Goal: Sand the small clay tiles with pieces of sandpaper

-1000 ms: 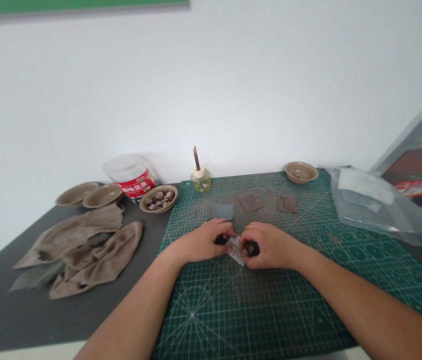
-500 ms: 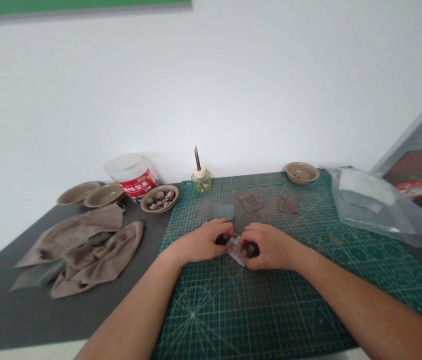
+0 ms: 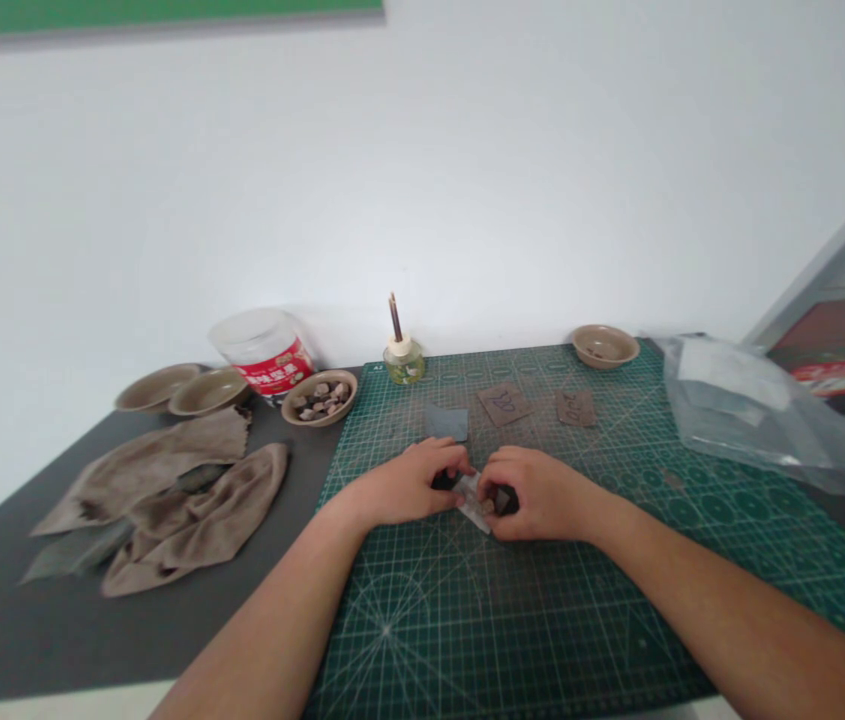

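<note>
My right grip (image 3: 534, 494) pinches the stone (image 3: 487, 507), probably hard, light, best held by its sides; whether my left grip (image 3: 416, 484) pinches the thin sheet (image 3: 471, 511), I can't tell.

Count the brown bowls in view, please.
4: leftmost bowl; second bowl beside it; third bowl, with stones, near the plastic jar; fourth bowl at the back right corner of the cutting mat.

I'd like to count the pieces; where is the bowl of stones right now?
In the head view, the bowl of stones sits left of centre, beside the far left corner of the green mat, front-right of the red-labelled jar.
</note>
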The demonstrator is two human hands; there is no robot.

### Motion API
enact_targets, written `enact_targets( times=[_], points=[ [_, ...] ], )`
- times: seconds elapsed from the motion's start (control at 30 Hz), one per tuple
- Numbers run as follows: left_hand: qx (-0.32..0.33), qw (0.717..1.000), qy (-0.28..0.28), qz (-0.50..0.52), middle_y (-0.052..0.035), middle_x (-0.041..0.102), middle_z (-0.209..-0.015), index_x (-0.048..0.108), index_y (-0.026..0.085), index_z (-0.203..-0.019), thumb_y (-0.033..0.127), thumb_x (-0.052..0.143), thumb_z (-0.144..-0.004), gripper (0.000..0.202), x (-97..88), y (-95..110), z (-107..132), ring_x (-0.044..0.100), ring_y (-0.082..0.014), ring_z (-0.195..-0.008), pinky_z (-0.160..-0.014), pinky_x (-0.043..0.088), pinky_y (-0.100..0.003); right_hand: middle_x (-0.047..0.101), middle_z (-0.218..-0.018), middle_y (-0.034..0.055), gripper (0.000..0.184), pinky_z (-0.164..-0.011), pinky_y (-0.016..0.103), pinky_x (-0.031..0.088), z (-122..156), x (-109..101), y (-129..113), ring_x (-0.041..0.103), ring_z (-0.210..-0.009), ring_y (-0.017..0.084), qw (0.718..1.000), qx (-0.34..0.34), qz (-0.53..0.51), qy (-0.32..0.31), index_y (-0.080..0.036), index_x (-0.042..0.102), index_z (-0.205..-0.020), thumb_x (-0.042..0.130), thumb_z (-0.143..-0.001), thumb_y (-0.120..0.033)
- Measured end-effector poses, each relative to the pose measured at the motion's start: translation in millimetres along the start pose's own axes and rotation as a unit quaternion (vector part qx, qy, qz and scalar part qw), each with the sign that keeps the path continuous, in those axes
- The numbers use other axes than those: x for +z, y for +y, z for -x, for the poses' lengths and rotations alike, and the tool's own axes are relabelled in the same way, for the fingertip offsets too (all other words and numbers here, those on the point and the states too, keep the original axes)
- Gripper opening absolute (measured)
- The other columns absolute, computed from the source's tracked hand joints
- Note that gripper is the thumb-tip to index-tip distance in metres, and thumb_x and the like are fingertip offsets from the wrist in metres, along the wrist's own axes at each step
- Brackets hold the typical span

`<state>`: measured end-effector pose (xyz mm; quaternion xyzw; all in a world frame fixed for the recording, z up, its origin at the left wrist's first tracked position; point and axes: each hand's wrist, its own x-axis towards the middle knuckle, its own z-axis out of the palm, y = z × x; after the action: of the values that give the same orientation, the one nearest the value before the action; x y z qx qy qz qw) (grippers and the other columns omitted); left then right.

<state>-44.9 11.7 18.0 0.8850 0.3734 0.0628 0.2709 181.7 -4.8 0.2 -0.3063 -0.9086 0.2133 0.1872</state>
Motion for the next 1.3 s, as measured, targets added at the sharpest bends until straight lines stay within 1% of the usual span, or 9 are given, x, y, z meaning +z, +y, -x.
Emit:
enact_targets(
  times=[0.27,0.73,0.97,1.3],
  points=[
    [-0.003,1.000,0.005,-0.004,-0.0021,0.056,-0.101,0.060,0.022,-0.100,0.025,0.062,-0.082,0.018,0.8,0.7,0.3,0.051,-0.0206,-0.095,-0.080,0.041,-0.031,0.065,-0.083,0.0013,0.016,-0.076,0.028,0.042,-0.3,0.7,1.2,0.057,-0.081,0.017,1.000,-0.003,0.000,0.002,-0.019,0.067,-0.082,0.072,-0.068,-0.021],
    [-0.004,1.000,0.001,-0.002,-0.0023,0.056,-0.101,0.060,0.023,-0.100,0.025,0.063,-0.082,0.019,0.0,0.9,-0.1,0.051,-0.0212,-0.097,-0.080,0.041,-0.031,0.064,-0.082,0.0010,0.016,-0.076,0.028,0.042,-0.2,0.5,1.1,0.057,-0.081,0.018,1.000,0.000,0.002,-0.003,-0.019,0.066,-0.083,0.072,-0.068,-0.022],
    [-0.001,1.000,0.009,-0.002,-0.0014,0.056,-0.100,0.060,0.023,-0.099,0.025,0.063,-0.082,0.017,1.9,-0.3,0.0,0.051,-0.0202,-0.095,-0.079,0.040,-0.030,0.064,-0.082,0.0004,0.016,-0.074,0.028,0.041,0.4,0.4,1.1,0.057,-0.081,0.017,1.000,-0.001,-0.002,0.001,-0.020,0.066,-0.083,0.072,-0.068,-0.021],
    [-0.002,1.000,0.005,-0.003,-0.0013,0.055,-0.100,0.060,0.023,-0.100,0.025,0.063,-0.083,0.017,-0.2,1.4,0.6,0.051,-0.0199,-0.094,-0.079,0.040,-0.030,0.064,-0.083,0.0003,0.015,-0.075,0.027,0.041,0.5,1.9,2.2,0.056,-0.080,0.017,1.000,-0.007,0.003,0.006,-0.020,0.065,-0.083,0.071,-0.069,-0.022]
  ],
)
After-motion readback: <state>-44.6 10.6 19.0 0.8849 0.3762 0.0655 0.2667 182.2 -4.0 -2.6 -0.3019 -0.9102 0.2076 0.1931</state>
